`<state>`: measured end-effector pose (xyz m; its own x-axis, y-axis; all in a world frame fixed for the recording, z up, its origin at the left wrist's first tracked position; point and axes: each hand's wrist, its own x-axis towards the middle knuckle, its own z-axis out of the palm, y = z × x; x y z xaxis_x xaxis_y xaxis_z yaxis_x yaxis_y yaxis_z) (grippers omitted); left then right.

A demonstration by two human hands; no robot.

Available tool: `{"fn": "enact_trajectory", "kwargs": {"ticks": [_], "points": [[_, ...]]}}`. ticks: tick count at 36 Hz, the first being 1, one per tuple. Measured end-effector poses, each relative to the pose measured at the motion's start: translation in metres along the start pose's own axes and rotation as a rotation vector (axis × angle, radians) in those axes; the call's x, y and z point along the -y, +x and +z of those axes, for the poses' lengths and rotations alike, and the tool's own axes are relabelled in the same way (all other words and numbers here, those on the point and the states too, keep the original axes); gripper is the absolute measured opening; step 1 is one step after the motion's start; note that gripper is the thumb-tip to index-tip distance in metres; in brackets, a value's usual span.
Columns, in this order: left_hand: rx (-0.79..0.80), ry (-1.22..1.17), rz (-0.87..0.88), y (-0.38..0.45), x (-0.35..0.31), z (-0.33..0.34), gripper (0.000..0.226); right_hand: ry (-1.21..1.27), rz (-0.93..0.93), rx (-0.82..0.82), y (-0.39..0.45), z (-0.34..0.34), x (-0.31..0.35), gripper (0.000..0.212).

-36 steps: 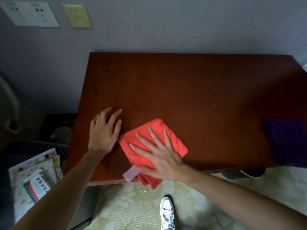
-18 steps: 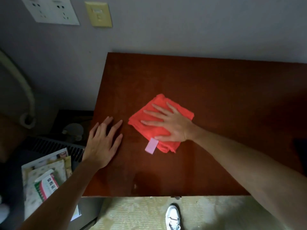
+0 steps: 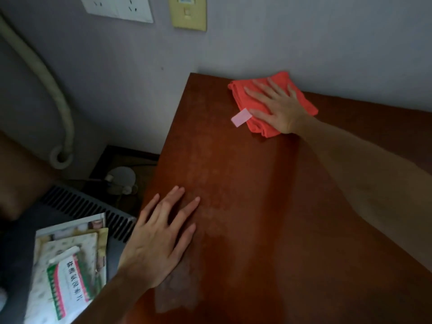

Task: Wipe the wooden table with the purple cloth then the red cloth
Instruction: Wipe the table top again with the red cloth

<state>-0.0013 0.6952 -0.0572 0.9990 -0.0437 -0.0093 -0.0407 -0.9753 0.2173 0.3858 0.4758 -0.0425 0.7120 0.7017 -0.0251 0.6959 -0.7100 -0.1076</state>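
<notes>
The folded red cloth with a pale pink tag lies at the far left corner of the wooden table, against the wall. My right hand presses flat on it with straight, spread fingers. My left hand rests flat on the table near its left edge, fingers straight. The purple cloth is out of view.
A grey wall with sockets and a yellow plate backs the table. Left of the table stand a vented grey unit with papers and a box on it, and a pale hose.
My right hand has pushed the red cloth from the near edge across the table to the far left corner. My left hand stayed flat near the left edge.
</notes>
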Motion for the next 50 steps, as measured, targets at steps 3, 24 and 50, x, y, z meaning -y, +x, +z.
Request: {"fn": "enact_trajectory", "kwargs": {"ticks": [3, 24, 50], "points": [[-0.005, -0.001, 0.006, -0.001, 0.000, 0.001, 0.054, -0.023, 0.032, -0.004, -0.002, 0.002, 0.007, 0.078], [-0.243, -0.735, -0.357, -0.021, 0.034, -0.015, 0.056, -0.017, -0.098, -0.009, -0.259, 0.046, 0.316, 0.078], [-0.137, -0.984, -0.330, 0.010, 0.112, -0.008, 0.060, -0.056, -0.115, 0.035, -0.049, 0.033, 0.219, 0.081]]}}
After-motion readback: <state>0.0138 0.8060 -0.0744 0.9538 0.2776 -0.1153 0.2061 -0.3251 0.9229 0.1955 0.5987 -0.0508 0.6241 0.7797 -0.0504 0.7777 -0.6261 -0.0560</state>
